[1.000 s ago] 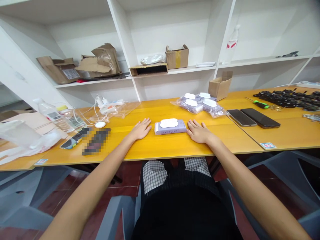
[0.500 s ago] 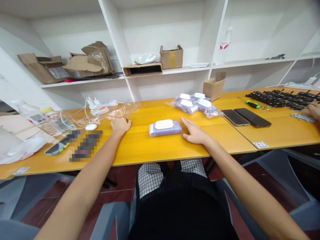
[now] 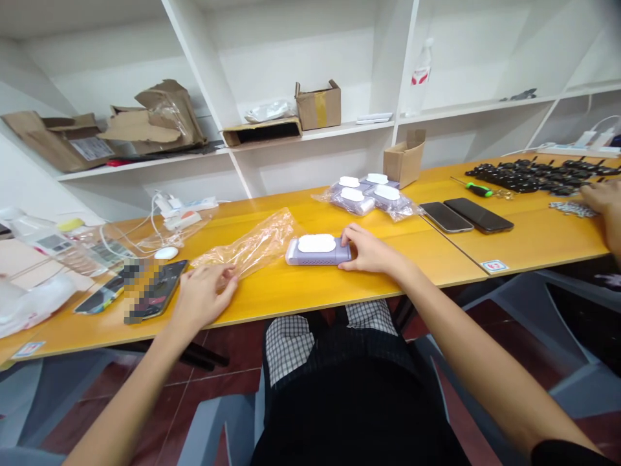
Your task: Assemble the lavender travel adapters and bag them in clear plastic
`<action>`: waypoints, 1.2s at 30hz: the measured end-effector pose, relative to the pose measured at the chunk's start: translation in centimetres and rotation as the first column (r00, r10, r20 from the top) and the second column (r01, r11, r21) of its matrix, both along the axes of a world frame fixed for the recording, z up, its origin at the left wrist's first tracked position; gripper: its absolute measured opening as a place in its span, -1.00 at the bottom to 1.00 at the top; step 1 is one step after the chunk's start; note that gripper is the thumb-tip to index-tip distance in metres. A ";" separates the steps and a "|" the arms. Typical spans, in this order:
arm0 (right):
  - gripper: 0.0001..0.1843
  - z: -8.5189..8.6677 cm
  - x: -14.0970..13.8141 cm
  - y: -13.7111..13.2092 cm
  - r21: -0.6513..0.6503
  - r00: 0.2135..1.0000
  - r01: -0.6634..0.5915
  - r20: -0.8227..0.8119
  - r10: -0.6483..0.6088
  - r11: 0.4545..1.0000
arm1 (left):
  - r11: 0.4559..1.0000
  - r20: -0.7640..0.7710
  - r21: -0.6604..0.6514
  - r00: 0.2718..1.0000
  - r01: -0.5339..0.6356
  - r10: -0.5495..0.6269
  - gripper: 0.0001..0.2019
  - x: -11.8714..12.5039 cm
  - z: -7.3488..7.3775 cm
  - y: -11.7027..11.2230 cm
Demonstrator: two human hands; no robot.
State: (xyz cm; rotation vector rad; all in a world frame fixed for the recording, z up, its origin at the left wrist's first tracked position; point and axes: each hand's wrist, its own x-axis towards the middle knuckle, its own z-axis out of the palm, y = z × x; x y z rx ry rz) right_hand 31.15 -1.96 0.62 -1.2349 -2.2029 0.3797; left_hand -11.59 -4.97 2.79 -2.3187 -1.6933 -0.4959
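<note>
A lilac box-shaped device (image 3: 313,259) with a white oval pad on top lies flat on the table. My right hand (image 3: 366,251) grips its right end between thumb and fingers. To the left, a clear plastic bag (image 3: 264,243) stretches across the tabletop, its far end close to the device. My left hand (image 3: 206,294) has its fingers closed on the bag's near left end, beside a dark phone (image 3: 167,288). Several similar lilac devices (image 3: 356,202) in clear wrapping lie further back.
Two dark phones (image 3: 478,215) lie to the right, with a green-handled screwdriver (image 3: 479,189) and many black parts (image 3: 528,176) behind them. A co-worker's hand (image 3: 604,197) is at the right edge. A small carton (image 3: 405,162) stands behind; a power strip (image 3: 187,213) with cables is back left.
My left hand has come nearer and to the left, drawing the plastic bag forward from the back of the table. My right hand has closed on the device's right end.
</note>
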 end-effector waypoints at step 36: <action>-0.15 3.8 3.1 -0.7 0.103 0.991 0.007 -0.130 0.007 0.995 | 0.877 0.095 -0.083 0.880 0.473 -0.465 -0.32 11.3 2.5 4.1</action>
